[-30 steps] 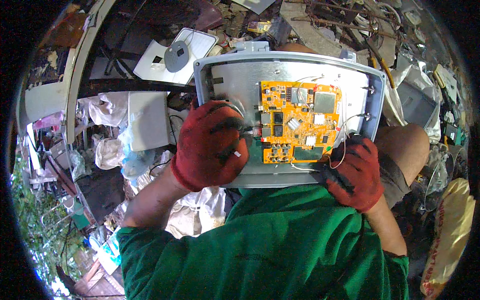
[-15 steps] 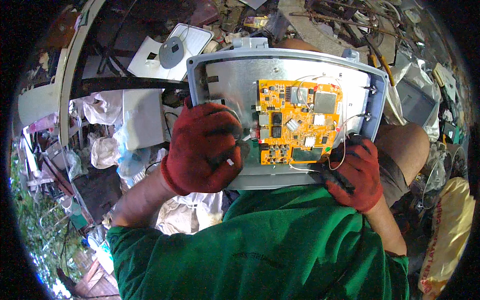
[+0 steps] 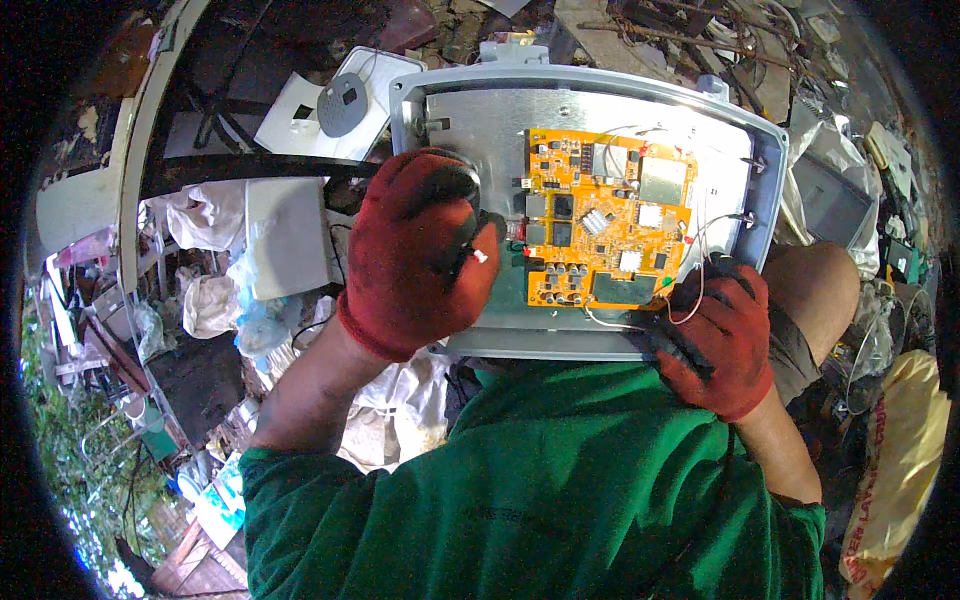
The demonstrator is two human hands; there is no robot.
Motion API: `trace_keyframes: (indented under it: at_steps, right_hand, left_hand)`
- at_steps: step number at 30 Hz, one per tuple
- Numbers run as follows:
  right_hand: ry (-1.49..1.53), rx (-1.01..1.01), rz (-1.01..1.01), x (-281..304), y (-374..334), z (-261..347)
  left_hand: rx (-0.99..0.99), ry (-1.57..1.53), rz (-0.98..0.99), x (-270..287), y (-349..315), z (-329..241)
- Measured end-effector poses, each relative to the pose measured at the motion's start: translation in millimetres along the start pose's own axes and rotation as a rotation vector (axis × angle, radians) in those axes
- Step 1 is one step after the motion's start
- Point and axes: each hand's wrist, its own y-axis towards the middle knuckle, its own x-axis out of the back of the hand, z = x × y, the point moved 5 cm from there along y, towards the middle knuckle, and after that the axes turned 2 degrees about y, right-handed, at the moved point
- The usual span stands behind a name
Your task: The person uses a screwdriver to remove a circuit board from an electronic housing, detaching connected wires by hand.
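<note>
A grey, shallow enclosure (image 3: 600,345) rests tilted against my lap, its inside facing up. An orange circuit board (image 3: 570,275) sits on its bright metal back plate (image 3: 480,120), with thin white wires (image 3: 706,262) looping off its right side. My left hand (image 3: 420,255), in a red and black glove, is closed over the enclosure's left side; whatever lies within its fingers is hidden. A tiny white bit shows by its thumb. My right hand (image 3: 718,340), gloved alike, grips the lower right edge of the enclosure, fingers beside the wires.
Scrap lies all around. A white panel with a grey oval piece (image 3: 343,105) sits beyond the enclosure to the left. A pale flat box (image 3: 285,240) and crumpled plastic bags (image 3: 212,300) are at left. A yellow sack (image 3: 900,470) lies at lower right.
The enclosure with its board has shifted slightly up and to the right. My left hand has moved up and right with it, its wrist turned a little. My right hand has risen slightly.
</note>
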Motion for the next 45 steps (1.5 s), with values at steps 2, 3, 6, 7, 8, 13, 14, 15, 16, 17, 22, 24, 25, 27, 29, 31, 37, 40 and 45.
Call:
trace_keyframes:
  at_steps: [2, 3, 6, 7, 8, 13, 14, 15, 16, 17, 22, 24, 25, 27, 29, 31, 37, 40, 45]
  right_hand:
    - [0.020, -0.040, 0.004, -2.5, -3.1, -2.6]
    - [-0.005, -0.027, -0.011, -3.0, -5.0, -2.5]
    - [-0.007, -0.036, -0.047, -6.6, -10.9, -7.5]
    - [0.012, -0.046, -0.032, -9.1, -11.7, -11.3]
    - [0.068, -0.069, -0.060, -9.5, -12.6, -15.6]
    - [0.048, 0.003, -0.069, -10.6, -12.6, -16.7]
    - [0.052, 0.002, -0.047, -9.8, -12.3, -15.5]
    - [0.049, 0.009, -0.029, -7.5, -12.4, -13.6]
    - [0.044, 0.009, 0.006, -5.5, -12.6, -11.7]
    - [0.046, 0.002, 0.039, -3.6, -12.5, -11.0]
    - [0.128, 0.090, -0.045, 8.2, -10.3, -7.5]
    - [0.145, 0.097, -0.058, 6.6, -10.2, -8.8]
    - [0.140, 0.093, -0.060, 5.4, -10.7, -9.0]
    - [0.142, 0.104, -0.087, 5.1, -12.2, -8.2]
    - [0.163, 0.124, -0.115, 6.0, -14.2, -6.9]
    - [0.151, 0.140, -0.152, 8.0, -15.7, -6.6]
    - [0.186, 0.155, -0.172, 11.0, -20.0, -8.4]
    - [0.206, 0.160, -0.152, 10.4, -22.9, -7.6]
    - [0.219, 0.153, -0.161, 10.2, -24.0, -9.4]
  left_hand:
    - [-0.078, 0.054, 0.084, 1.2, 0.7, 0.3]
    - [-0.139, 0.005, 0.149, 2.5, -0.1, -1.3]
    - [-0.249, -0.114, 0.320, 10.5, -8.9, -11.1]
    - [-0.260, -0.141, 0.372, 13.1, -12.6, -15.0]
    - [-0.318, -0.207, 0.375, 15.1, -14.0, -19.0]
    - [-0.171, -0.172, 0.274, 18.0, -6.5, -6.6]
    - [-0.127, -0.206, 0.242, 18.8, -5.8, -3.3]
    - [-0.128, -0.219, 0.239, 17.3, -7.2, -2.9]
    - [-0.105, -0.244, 0.206, 16.4, -9.1, -2.0]
    - [-0.106, -0.262, 0.189, 15.5, -11.8, -2.0]
    - [-0.012, -0.341, 0.181, 15.6, -24.4, 2.9]
    - [0.064, -0.410, 0.169, 16.6, -27.1, 4.8]
    - [0.116, -0.456, 0.162, 16.6, -28.5, 5.0]
    - [0.204, -0.531, 0.156, 17.2, -29.8, 4.5]
    - [0.264, -0.635, 0.137, 16.3, -30.1, 3.6]
    - [0.314, -0.714, 0.129, 15.1, -29.9, 4.7]
    - [0.226, -0.681, 0.150, 18.4, -25.5, 8.4]
    - [0.302, -0.671, 0.154, 18.0, -25.6, 11.0]
    - [0.318, -0.710, 0.147, 16.9, -25.5, 8.1]
